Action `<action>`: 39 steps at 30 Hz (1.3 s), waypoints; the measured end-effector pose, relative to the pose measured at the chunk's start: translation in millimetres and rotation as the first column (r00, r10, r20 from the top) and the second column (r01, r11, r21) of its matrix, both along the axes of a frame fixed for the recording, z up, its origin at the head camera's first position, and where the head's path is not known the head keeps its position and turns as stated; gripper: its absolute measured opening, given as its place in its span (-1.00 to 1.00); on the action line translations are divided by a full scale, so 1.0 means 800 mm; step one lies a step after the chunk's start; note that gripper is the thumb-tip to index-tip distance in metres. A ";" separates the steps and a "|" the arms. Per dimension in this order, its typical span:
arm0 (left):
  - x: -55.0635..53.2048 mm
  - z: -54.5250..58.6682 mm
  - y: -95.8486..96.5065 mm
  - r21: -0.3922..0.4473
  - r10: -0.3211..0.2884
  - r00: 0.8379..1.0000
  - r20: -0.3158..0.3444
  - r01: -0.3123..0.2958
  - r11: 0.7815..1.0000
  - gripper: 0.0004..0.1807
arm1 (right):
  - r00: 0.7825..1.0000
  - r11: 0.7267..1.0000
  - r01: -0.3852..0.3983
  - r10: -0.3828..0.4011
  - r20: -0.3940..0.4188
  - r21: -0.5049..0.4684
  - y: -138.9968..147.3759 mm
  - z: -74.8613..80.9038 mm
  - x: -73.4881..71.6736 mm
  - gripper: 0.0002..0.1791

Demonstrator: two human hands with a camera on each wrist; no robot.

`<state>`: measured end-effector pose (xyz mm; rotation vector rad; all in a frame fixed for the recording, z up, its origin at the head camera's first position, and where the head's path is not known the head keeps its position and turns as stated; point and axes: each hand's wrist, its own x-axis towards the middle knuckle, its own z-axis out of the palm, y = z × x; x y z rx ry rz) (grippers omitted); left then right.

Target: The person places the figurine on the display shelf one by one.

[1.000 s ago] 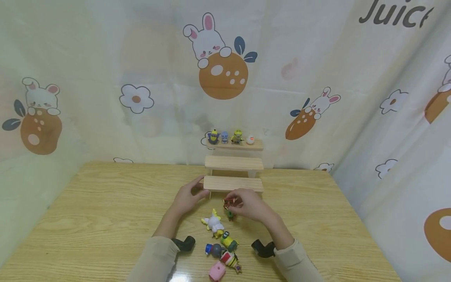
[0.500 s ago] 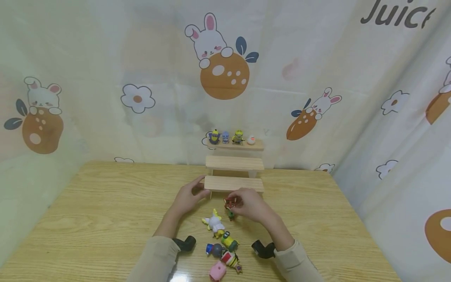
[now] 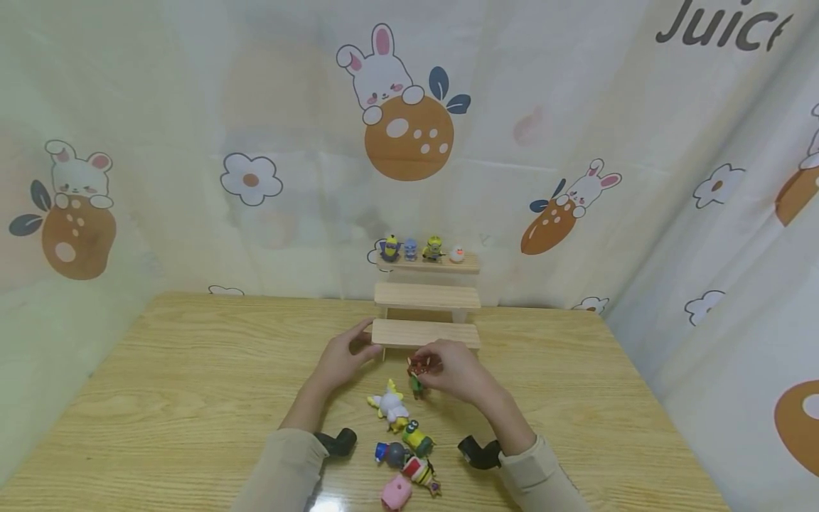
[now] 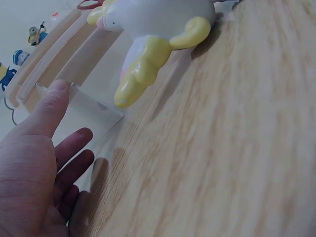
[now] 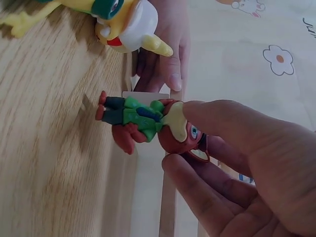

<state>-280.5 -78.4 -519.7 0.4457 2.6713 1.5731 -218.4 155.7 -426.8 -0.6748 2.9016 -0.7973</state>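
Note:
My right hand (image 3: 456,371) pinches a small fox figurine (image 5: 140,118) by its head, between thumb and fingers. The figurine wears a green shirt and dark trousers; in the right wrist view its feet point at the wooden table. In the head view it is upright just in front of the lowest step of a three-tier wooden stand (image 3: 425,334). My left hand (image 3: 341,361) lies at the left end of that step, thumb apart and fingers loosely bent, holding nothing. A white-and-yellow figurine (image 3: 392,405) lies between the forearms.
Nearer me lie a yellow-and-green figurine (image 3: 417,439), a grey-and-blue one (image 3: 392,454), a red-and-striped one (image 3: 419,472) and a pink one (image 3: 397,492). Several figurines, among them a minion (image 3: 434,249), stand on the top tier. A printed curtain (image 3: 307,227) hangs behind.
The fox figurine has turned slightly in my right hand, its face showing more toward the head camera. My left hand has stayed in place by the stand.

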 end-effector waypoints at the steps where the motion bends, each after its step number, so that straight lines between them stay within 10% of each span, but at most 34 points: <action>1: 0.000 0.001 -0.001 0.001 0.000 1.000 0.000 0.000 1.000 -0.24 | 1.000 1.000 0.000 0.000 0.000 -0.010 -0.001 0.001 -0.001 -0.71; 12: -0.005 0.006 -0.005 0.016 0.012 1.000 -0.003 -0.012 1.000 -0.25 | 0.998 0.988 0.041 -0.046 -0.031 -0.147 -0.007 0.022 -0.019 -0.68; 23: -0.007 0.005 -0.008 0.040 0.013 1.000 -0.017 -0.012 0.999 -0.25 | 0.993 0.967 0.093 -0.107 -0.048 -0.235 -0.044 0.087 -0.094 -0.59; 39: 0.000 0.001 0.000 0.032 -0.008 1.000 -0.021 0.008 0.999 -0.25 | 0.960 0.886 0.208 -0.265 -0.085 -0.413 -0.066 0.067 -0.134 -0.43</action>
